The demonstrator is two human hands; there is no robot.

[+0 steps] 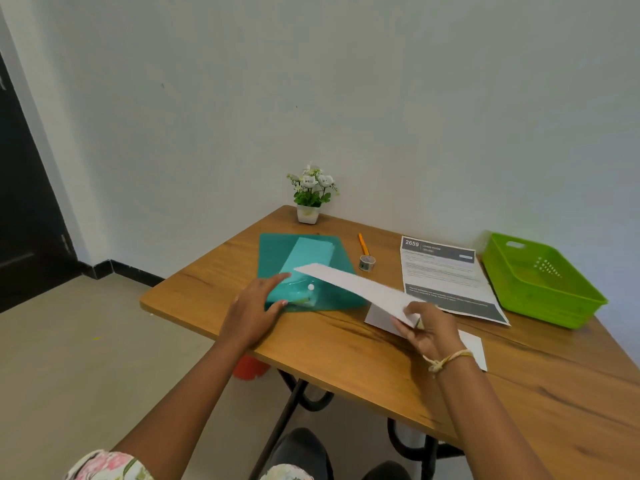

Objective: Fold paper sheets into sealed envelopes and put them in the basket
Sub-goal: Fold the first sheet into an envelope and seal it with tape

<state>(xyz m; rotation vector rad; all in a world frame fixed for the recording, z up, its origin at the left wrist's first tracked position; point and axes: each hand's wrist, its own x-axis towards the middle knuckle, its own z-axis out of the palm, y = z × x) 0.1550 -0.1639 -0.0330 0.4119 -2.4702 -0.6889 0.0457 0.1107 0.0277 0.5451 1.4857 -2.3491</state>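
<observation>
The wooden table (346, 355) is carrying a green basket (540, 282) at the far right and a teal folder (277, 251) at the left. The right hand (429, 330) is pinching a white paper sheet (353, 282), lifting it above the table's middle. The left hand (256, 306) is resting flat, fingers straight, on the folder.

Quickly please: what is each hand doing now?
Left hand: open, resting flat on the teal folder.
Right hand: holding the white sheet.
</observation>
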